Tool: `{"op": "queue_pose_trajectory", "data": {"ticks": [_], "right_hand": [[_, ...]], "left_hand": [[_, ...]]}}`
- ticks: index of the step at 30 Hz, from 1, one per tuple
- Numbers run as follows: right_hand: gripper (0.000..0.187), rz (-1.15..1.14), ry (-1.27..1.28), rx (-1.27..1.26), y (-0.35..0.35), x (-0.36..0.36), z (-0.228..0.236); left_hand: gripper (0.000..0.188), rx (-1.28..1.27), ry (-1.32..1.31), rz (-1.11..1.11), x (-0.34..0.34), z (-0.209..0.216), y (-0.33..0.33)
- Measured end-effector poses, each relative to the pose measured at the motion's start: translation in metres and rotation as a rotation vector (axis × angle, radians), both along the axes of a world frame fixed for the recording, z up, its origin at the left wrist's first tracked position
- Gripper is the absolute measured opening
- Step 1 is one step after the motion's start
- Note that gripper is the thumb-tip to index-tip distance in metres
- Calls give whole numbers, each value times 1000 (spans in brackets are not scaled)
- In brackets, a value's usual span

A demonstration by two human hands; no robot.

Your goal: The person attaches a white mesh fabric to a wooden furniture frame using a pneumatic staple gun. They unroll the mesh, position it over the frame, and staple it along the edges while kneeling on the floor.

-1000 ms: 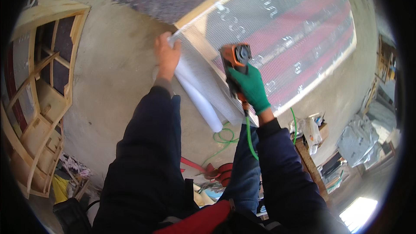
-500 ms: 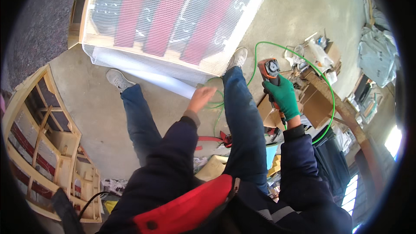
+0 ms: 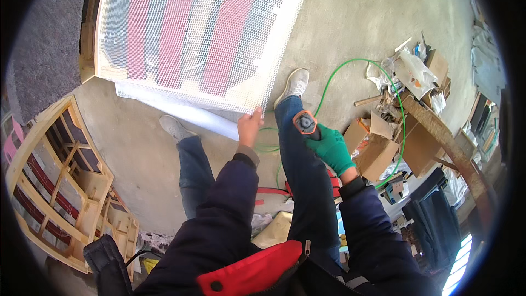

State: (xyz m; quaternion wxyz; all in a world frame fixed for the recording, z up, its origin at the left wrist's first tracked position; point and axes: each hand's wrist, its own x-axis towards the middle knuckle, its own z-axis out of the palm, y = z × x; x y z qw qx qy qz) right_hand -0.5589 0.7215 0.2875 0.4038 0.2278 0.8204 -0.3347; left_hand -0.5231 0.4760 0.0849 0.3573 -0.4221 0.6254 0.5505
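Observation:
A wooden frame with dark red webbing straps (image 3: 176, 27) stands ahead of me, covered by white netting (image 3: 274, 13). At its near right corner the bare fingers of my left hand (image 3: 249, 129) pinch the netting's edge. Below that edge hangs a loose white strip (image 3: 189, 116). In a green glove, my right hand (image 3: 330, 149) is wrapped round an orange and black air staple gun (image 3: 305, 123), held over my right leg with its round cap facing up. Its nose is hidden. A green air hose (image 3: 404, 126) loops to the right of the gun.
Another wooden frame (image 3: 90, 208) stands at the left, below a dark grey fabric surface (image 3: 46, 38). On the right, cardboard boxes (image 3: 370, 145), plastic wrapping (image 3: 416, 71) and scraps lie beside a rusty beam (image 3: 455, 137). Red strap (image 3: 271, 191) lies on the floor between my feet.
My left hand has moved up to the netting's corner and closed on its edge. The right hand has brought the staple gun leftward and lower, over my leg. The view has shifted.

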Motion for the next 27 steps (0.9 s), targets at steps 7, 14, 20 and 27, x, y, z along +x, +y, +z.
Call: {"op": "queue_pose_trajectory", "data": {"ticks": [7,14,20,27], "right_hand": [[40,42,126,-47,-11,19,-36],[32,-211,138,-166,-48,13,-76],[28,-70,171,-185,-89,11,-104],[50,157,252,-9,-113,22,-121]], "left_hand": [[42,-24,13,-43,3,-1,6],[50,-29,35,-114,1,-1,-8],[44,-27,99,-233,12,-21,-19],[36,26,367,-254,21,-29,-25]]}}
